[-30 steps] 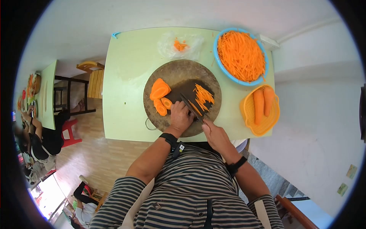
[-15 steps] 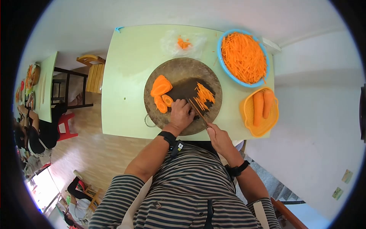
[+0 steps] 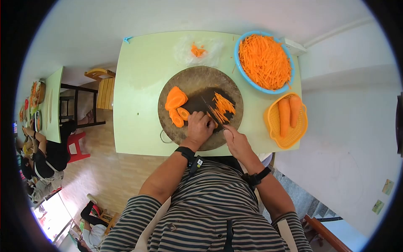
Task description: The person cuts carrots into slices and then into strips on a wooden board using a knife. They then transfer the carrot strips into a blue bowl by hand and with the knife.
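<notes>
Mid-board (image 3: 189,77), near the tabletop's front edge, the left hand (image 3: 198,128) pinned carrot slices (image 3: 208,118), fingers curled; the right hand (image 3: 236,142) gripped the knife (image 3: 212,112). Julienning underway; next cut needs fingertips tucked.

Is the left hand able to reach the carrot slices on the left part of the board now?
Probably yes. The left hand rests on the cutting board, right beside the carrot slices, and nothing lies between them. The knife is on its other side.
</notes>
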A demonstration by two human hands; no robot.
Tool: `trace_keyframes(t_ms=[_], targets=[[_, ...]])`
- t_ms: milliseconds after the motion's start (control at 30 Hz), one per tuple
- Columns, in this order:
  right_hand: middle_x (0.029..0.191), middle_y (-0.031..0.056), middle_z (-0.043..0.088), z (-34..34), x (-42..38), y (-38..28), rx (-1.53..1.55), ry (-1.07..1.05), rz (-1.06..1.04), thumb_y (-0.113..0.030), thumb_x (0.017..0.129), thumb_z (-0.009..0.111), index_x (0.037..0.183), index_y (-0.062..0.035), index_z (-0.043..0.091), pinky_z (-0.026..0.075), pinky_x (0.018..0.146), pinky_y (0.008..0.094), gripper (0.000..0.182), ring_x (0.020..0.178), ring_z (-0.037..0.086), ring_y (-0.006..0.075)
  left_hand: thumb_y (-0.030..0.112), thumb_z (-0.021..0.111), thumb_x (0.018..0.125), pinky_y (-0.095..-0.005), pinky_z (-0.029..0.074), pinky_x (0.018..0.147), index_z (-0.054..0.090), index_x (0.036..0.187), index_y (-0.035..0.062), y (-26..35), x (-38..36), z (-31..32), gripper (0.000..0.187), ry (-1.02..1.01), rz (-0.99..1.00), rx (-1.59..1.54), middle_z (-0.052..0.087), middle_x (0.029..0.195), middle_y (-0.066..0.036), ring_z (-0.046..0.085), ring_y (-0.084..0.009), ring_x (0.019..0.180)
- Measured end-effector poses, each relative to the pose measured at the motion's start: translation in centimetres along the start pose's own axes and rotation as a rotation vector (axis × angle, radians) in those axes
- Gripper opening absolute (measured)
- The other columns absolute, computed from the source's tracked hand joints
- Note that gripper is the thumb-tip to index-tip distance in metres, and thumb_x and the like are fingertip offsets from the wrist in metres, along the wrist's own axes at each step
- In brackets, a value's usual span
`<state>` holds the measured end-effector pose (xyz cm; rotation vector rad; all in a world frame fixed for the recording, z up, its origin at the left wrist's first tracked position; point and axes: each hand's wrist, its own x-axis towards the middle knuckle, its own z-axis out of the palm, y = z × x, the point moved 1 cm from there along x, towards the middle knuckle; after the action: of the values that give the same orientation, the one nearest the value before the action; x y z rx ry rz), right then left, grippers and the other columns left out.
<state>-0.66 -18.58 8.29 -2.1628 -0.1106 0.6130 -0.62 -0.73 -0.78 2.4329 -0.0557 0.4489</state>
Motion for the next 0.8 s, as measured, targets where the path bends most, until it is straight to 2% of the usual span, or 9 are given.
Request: trace_keyframes(t_ms=[233, 400, 433, 500, 567, 667, 800], targets=[[0.100, 0.0299, 0.069, -1.0, -3.1, 0.5, -0.081, -0.098, 0.016, -0.036, 0.106, 0.048, 0.129, -0.0024, 0.060, 0.053, 0.083, 0.0498, 0.042, 0.096, 0.067, 0.0483, 0.011, 0.075, 0.065, -0.0421, 0.039, 0.075, 0.066, 0.078, 0.0075, -0.1, -0.1, -0.4, 0.016, -0.029, 0.011, -0.028, 0.055, 0.084, -0.008, 0.053, -0.0299, 0.086], [0.097, 0.0287, 0.070, -0.5, -2.9, 0.2, -0.107, -0.095, 0.028, -0.037, 0.106, 0.048, 0.129, -0.0051, 0.060, 0.053, 0.081, 0.0514, 0.041, 0.094, 0.067, 0.0481, 0.011, 0.076, 0.062, -0.0428, 0.039, 0.076, 0.067, 0.085, 0.0074, -0.5, -0.3, 0.1, 0.025, -0.042, 0.002, -0.034, 0.055, 0.087, -0.008, 0.052, -0.0302, 0.088], [0.100, 0.0291, 0.070, -0.3, -2.4, -0.1, -0.140, -0.105, 0.048, -0.035, 0.106, 0.049, 0.130, -0.0032, 0.060, 0.054, 0.082, 0.0481, 0.042, 0.095, 0.068, 0.0466, 0.011, 0.076, 0.062, -0.0428, 0.039, 0.076, 0.067, 0.085, 0.0074, -0.5, -0.3, 0.1, 0.025, -0.044, 0.005, -0.033, 0.055, 0.087, -0.008, 0.052, -0.0302, 0.088], [0.102, 0.0294, 0.070, 0.0, -1.1, -0.4, -0.167, -0.112, 0.067, -0.034, 0.106, 0.050, 0.131, -0.0012, 0.060, 0.054, 0.083, 0.0447, 0.043, 0.097, 0.069, 0.0451, 0.010, 0.075, 0.063, -0.0426, 0.039, 0.075, 0.067, 0.083, 0.0077, -0.3, -0.2, 0.1, 0.022, -0.013, 0.017, -0.022, 0.055, 0.085, -0.008, 0.053, -0.0300, 0.085], [0.098, 0.0297, 0.069, 0.6, 0.2, -0.1, -0.069, -0.065, 0.034, -0.037, 0.106, 0.047, 0.129, -0.0050, 0.060, 0.053, 0.082, 0.0514, 0.041, 0.094, 0.066, 0.0488, 0.009, 0.075, 0.064, -0.0422, 0.039, 0.074, 0.067, 0.082, 0.0079, -0.3, -0.2, 0.0, 0.019, -0.022, 0.015, -0.008, 0.055, 0.084, -0.008, 0.053, -0.0297, 0.084], [0.099, 0.0302, 0.069, 0.5, 0.6, 0.3, 0.059, 0.000, 0.018, -0.036, 0.107, 0.047, 0.128, -0.0027, 0.060, 0.053, 0.083, 0.0501, 0.042, 0.096, 0.066, 0.0486, 0.008, 0.073, 0.067, -0.0416, 0.039, 0.073, 0.067, 0.078, 0.0079, 0.1, 0.1, -0.1, 0.013, 0.001, 0.017, -0.022, 0.055, 0.081, -0.008, 0.053, -0.0293, 0.081], [0.099, 0.0306, 0.069, -1.0, -1.1, -0.3, 0.045, -0.024, 0.014, -0.035, 0.107, 0.047, 0.128, -0.0015, 0.059, 0.053, 0.084, 0.0490, 0.042, 0.098, 0.066, 0.0484, 0.008, 0.073, 0.070, -0.0411, 0.039, 0.072, 0.067, 0.077, 0.0072, 0.1, 0.0, -0.6, 0.009, 0.067, 0.054, -0.114, 0.053, 0.079, -0.008, 0.052, -0.0291, 0.079]])
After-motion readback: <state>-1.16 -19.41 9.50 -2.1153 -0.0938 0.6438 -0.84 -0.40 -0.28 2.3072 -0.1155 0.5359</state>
